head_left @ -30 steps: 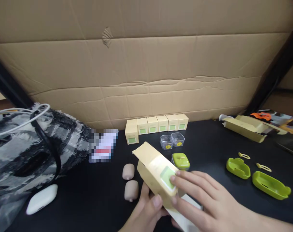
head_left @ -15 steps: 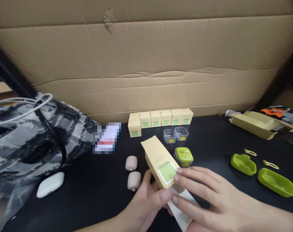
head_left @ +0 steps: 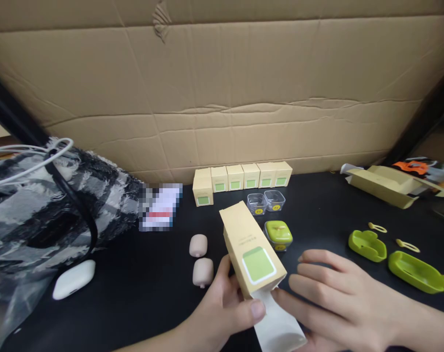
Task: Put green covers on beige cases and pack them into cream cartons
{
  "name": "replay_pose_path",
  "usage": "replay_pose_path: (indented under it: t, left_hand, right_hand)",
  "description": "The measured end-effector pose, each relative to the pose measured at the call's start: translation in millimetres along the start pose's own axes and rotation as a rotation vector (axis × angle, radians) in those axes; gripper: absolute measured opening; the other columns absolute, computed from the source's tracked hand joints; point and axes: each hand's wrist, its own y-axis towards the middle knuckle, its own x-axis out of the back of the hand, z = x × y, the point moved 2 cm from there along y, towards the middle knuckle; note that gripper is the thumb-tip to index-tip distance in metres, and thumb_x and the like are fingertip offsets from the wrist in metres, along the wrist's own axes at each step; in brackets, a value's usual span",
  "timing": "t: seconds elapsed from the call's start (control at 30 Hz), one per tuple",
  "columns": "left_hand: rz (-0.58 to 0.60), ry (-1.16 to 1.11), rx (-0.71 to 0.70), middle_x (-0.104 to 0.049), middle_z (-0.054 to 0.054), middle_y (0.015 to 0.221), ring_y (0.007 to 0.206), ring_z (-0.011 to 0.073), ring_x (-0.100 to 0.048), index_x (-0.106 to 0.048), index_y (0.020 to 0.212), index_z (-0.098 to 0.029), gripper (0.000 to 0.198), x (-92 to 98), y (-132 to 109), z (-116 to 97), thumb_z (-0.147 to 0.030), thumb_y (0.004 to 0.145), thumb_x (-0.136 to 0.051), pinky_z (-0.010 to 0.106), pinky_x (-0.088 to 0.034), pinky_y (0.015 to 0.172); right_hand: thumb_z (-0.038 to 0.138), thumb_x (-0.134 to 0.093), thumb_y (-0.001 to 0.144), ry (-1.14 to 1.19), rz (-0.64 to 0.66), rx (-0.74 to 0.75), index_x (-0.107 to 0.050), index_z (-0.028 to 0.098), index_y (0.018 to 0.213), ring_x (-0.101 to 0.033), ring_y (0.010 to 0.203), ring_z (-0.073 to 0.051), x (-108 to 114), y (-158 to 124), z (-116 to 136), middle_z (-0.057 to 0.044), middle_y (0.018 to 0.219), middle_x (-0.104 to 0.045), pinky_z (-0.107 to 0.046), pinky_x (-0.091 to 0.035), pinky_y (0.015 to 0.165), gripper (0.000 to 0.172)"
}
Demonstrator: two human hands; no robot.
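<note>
A long cream box (head_left: pixel 243 234) with a green square label is tilted in front of me, its near end open with a white inner flap (head_left: pixel 278 325) hanging out. My left hand (head_left: pixel 222 310) is wrapped round the box from the left and below, thumb near the flap. At the right, my right hand (head_left: pixel 339 298) has its fingers curled; the index fingertip touches the box's open end by the flap, and the thumb is mostly hidden behind the flap. Just beyond the box stands a clear container with a green lid (head_left: pixel 278 232).
Several small cream boxes (head_left: pixel 235 178) line the cardboard wall (head_left: pixel 207 73), with two clear cups (head_left: pixel 256 203) before them. Two pinkish pods (head_left: pixel 202 272) and a white case (head_left: pixel 74 279) lie left. Green trays (head_left: pixel 417 274), yellow rings (head_left: pixel 408 245) and an opened carton (head_left: pixel 385 186) lie right.
The box has turned slightly and its white flap is folded farther out. My right fingers have lifted off the label and moved right, toward the flap.
</note>
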Motion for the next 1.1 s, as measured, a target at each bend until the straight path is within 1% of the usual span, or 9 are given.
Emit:
replay_pose_path:
  t: [0.13,0.33,0.47,0.57,0.7,0.83,0.97,1.03,1.1]
  left_hand:
    - [0.01,-0.04,-0.016,-0.066,0.01,0.11,0.109,0.0283,-0.059,-0.05,0.112,-0.021,0.056,0.9,1,1,-0.037,0.068,-0.081,0.041,-0.04,0.092]
    - [0.002,-0.068,-0.009,-0.066,0.011,0.114,0.112,0.03,-0.058,-0.05,0.117,-0.021,0.056,3.0,1,4,-0.035,0.071,-0.078,0.044,-0.038,0.097]
    - [0.03,-0.126,-0.033,-0.068,0.01,0.109,0.108,0.0318,-0.06,-0.054,0.112,-0.02,0.052,5.1,6,6,-0.051,0.074,-0.07,0.044,-0.041,0.092]
    - [-0.021,-0.131,0.013,-0.069,0.008,0.106,0.106,0.0277,-0.061,-0.056,0.106,-0.02,0.041,6.9,9,7,-0.052,0.08,-0.063,0.039,-0.043,0.09]
    - [-0.036,-0.128,0.078,-0.071,0.006,0.096,0.087,0.0211,-0.067,-0.058,0.104,-0.02,0.042,9.1,8,7,-0.05,0.076,-0.068,0.033,-0.048,0.078]
    - [-0.002,-0.08,0.133,-0.072,0.006,0.089,0.071,0.0183,-0.069,-0.054,0.115,-0.021,0.054,13.1,5,11,-0.051,0.073,-0.071,0.03,-0.05,0.065]
    - [-0.015,-0.027,0.154,-0.072,0.01,0.098,0.08,0.025,-0.071,-0.051,0.121,-0.021,0.063,14.0,3,13,-0.054,0.071,-0.071,0.036,-0.051,0.069]
    - [-0.012,-0.027,0.15,-0.071,0.011,0.103,0.088,0.0279,-0.07,-0.05,0.121,-0.021,0.062,11.8,3,11,-0.051,0.071,-0.071,0.038,-0.05,0.073]
    - [-0.012,-0.036,0.139,-0.071,0.01,0.103,0.09,0.0276,-0.069,-0.051,0.119,-0.022,0.059,9.2,2,8,-0.049,0.071,-0.073,0.038,-0.049,0.075]
  right_hand:
    - [0.029,-0.027,0.104,0.023,0.021,0.003,-0.068,0.017,0.105,-0.061,0.089,-0.013,-3,5,2,-0.002,0.092,-0.073,-0.031,-0.043,0.086,0.043]
    - [0.025,-0.048,0.095,0.05,-0.018,-0.071,-0.069,0.024,0.1,-0.063,0.085,-0.013,-9,6,9,0.003,0.085,-0.072,-0.028,-0.043,0.089,0.021]
    - [0.019,-0.041,0.097,-0.008,0.083,0.036,-0.067,0.026,0.11,-0.063,0.089,-0.015,-12,6,11,0.001,0.088,-0.071,-0.032,-0.042,0.091,0.03]
    - [0.017,-0.035,0.099,0.034,0.112,0.034,-0.066,0.023,0.112,-0.062,0.092,-0.015,-10,7,9,0.0,0.095,-0.072,-0.033,-0.041,0.091,0.034]
    - [0.019,-0.034,0.099,0.092,0.124,-0.006,-0.063,0.018,0.118,-0.062,0.09,-0.014,-6,8,9,0.001,0.104,-0.071,-0.031,-0.042,0.088,0.034]
    - [0.024,-0.036,0.1,0.223,0.095,-0.059,-0.067,0.015,0.106,-0.061,0.076,-0.013,-6,5,10,0.0,0.087,-0.071,-0.028,-0.045,0.087,0.033]
    - [0.019,-0.051,0.093,0.337,-0.003,-0.143,-0.064,0.015,0.082,-0.056,0.062,-0.01,-6,3,12,0.0,0.07,-0.064,-0.023,-0.05,0.073,0.018]
    - [0.013,-0.055,0.089,0.313,0.016,-0.181,-0.064,0.016,0.081,-0.054,0.06,-0.01,-5,4,12,0.003,0.067,-0.06,-0.024,-0.05,0.067,0.013]
    - [0.009,-0.058,0.086,0.289,0.015,-0.143,-0.066,0.018,0.085,-0.056,0.064,-0.01,-3,4,11,0.003,0.072,-0.062,-0.025,-0.05,0.068,0.013]
